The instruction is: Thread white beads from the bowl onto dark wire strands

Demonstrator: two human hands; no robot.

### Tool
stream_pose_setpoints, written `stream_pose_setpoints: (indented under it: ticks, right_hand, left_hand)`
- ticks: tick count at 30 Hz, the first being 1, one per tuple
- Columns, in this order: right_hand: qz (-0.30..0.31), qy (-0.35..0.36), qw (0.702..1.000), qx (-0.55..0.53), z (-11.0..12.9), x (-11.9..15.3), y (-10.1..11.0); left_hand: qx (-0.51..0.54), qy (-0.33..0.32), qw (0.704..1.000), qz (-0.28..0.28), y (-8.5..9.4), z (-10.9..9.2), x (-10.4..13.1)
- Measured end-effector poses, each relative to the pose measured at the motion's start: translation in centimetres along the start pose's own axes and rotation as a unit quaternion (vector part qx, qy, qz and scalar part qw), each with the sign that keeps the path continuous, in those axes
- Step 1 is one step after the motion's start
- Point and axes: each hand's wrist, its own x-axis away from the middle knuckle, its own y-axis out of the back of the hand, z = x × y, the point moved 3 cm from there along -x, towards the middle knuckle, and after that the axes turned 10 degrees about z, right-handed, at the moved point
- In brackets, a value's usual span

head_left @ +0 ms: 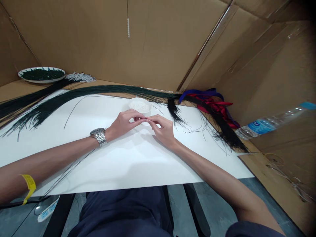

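Observation:
Both hands meet fingertip to fingertip over the white table, just in front of a small white bowl [140, 104] of tiny white pieces. My left hand [126, 123], with a metal watch on its wrist, has thumb and index finger pinched together. Opposite it, my right hand [163, 130] pinches at the same spot. Whatever lies between the fingertips is too small to name. Behind the bowl stretches a long bundle of dark strands [103, 89], its left end fanned out on the white sheet [118, 164].
A plate of dark green pieces [41, 75] stands at the back left beside white-tipped strands [81, 77]. Red ribbon [222, 110] and blue ribbon lie at right, near a plastic bottle [264, 126]. Cardboard walls [158, 42] enclose the table; scissors [293, 184] lie far right.

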Motion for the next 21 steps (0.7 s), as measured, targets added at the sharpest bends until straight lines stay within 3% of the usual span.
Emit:
stream_pose_setpoints:
  ticks: [10,21]
  right_hand:
    - [0.024,-0.001,0.999,-0.023,-0.44,0.31,-0.14]
    - [0.060,0.047,0.997,0.007,0.13,-0.02,0.59]
  left_hand:
    - [0.008,0.025,1.000,0.012,0.03,-0.18,-0.06]
    - [0.008,-0.028,1.000,0.009,0.04,-0.52,-0.01]
